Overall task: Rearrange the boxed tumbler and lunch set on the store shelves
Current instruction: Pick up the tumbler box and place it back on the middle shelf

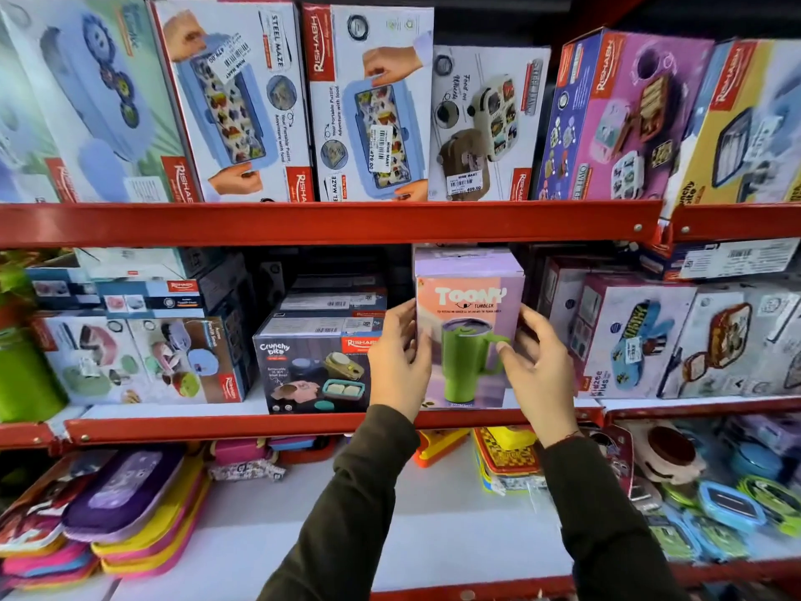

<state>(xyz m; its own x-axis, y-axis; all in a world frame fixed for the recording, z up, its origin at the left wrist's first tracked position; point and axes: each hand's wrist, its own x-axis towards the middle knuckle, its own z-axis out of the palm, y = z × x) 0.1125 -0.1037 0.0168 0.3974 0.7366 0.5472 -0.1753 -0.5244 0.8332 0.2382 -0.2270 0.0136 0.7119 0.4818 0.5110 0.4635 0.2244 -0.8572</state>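
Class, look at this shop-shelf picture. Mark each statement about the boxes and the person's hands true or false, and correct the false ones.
1. Both hands hold the tall pink-and-lilac cardboard tumbler box. True: the left hand and right hand are on its sides.
2. The box pictures a blue mug. False: the mug is green.
3. The tumbler box stands on the middle red metal shelf. True.
4. The dark Crunchy Bite lunch set box is right of the tumbler box. False: it is to its left.
5. The tumbler box lies flat. False: it is upright.
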